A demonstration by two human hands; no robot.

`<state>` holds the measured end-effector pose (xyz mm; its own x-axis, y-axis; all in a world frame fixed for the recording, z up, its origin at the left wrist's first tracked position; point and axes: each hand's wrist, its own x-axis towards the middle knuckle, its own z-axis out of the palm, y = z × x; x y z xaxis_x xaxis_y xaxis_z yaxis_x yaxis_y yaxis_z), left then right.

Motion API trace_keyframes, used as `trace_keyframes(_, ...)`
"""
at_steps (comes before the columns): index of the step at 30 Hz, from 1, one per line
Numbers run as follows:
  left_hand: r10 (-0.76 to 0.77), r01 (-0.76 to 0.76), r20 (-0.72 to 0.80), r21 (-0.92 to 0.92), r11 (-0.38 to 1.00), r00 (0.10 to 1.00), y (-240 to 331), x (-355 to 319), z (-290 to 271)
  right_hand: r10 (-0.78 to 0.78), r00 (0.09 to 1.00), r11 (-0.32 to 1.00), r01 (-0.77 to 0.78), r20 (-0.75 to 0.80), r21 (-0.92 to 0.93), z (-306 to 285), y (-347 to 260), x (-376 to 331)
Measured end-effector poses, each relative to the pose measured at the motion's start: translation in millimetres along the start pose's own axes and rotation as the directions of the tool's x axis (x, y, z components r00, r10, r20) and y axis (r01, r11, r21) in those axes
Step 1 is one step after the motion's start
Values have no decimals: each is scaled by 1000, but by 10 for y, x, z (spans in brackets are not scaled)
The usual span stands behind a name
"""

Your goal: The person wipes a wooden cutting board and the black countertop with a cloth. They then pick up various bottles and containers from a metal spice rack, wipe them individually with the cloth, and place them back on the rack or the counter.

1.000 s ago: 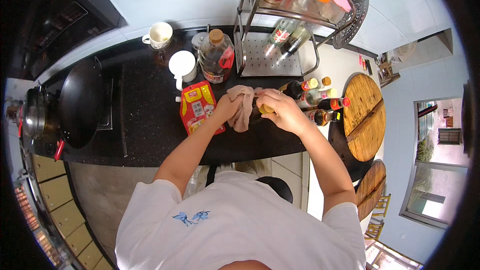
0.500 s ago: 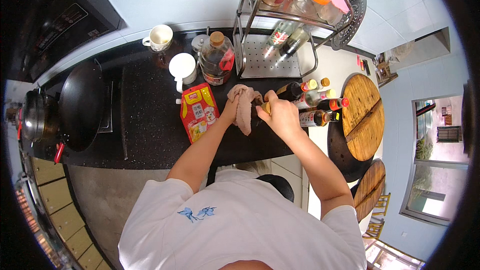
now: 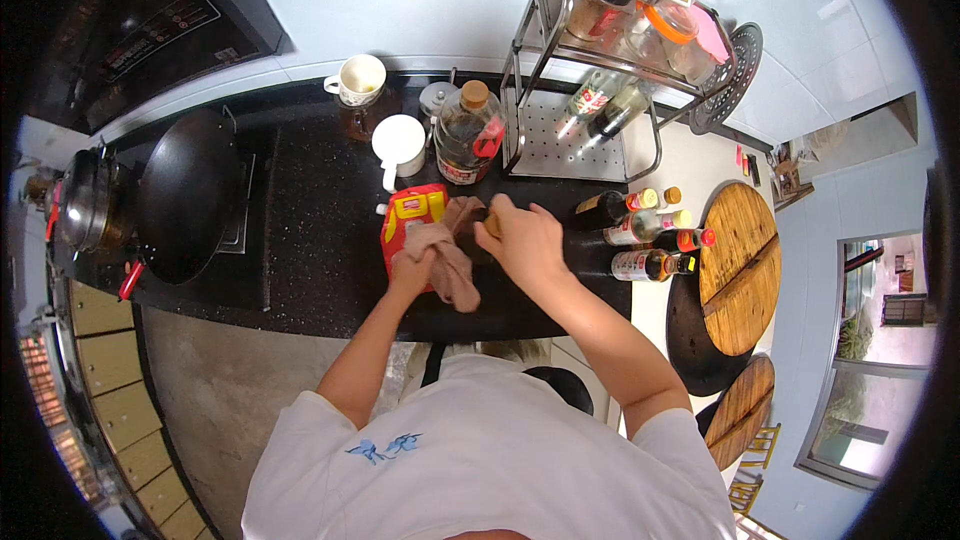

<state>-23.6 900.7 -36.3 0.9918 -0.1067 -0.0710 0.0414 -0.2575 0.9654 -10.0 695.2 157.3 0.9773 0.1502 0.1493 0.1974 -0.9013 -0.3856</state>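
Where the wall meets the work surface, the black countertop [image 3: 320,240] runs from the stove at its left end to a pale surface at its right. The metal rack [image 3: 575,135] stands at the rear edge, right of centre, with jars on its upper tier and bottles on the perforated lower tier. The black wok [image 3: 190,195] sits on the stove near the left end. Beyond the right end, a round wooden board [image 3: 735,230] lies over a dark pan. A cluster of bottles [image 3: 630,230] with red, yellow, brown and black caps stands near the right end.

The large dark bottle [image 3: 468,148] with a brown cap stands near the rear edge, just left of the rack. The red pouch [image 3: 403,230] lies between that bottle and the front edge, partly covered by the pinkish cloth [image 3: 440,255]. The right hand [image 3: 530,245] is above the middle of the countertop; its fingers are closed around the tan-topped container [image 3: 493,226], whose body is mostly hidden. The left hand [image 3: 410,273], nearer the front edge, has its fingers clamped on the cloth. The cloth extends toward the container; whether the two touch cannot be told. The white mug [image 3: 398,143] stands just left of the large bottle. The patterned cup [image 3: 361,80] stands at the rear edge, farther left.
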Motion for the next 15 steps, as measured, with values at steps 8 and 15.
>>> trace_keyframes(8, -374, 113, -313, -617, 779, 873, 116, -20, -854, -137, 977, 989, 144, -161, 33, 383, -307, 452)
trace_keyframes(15, -424, 423, 54, 29, 906, 904, 870, -173, -1039, -115, 993, 985, 113, 8, 129, 420, -627, 660)
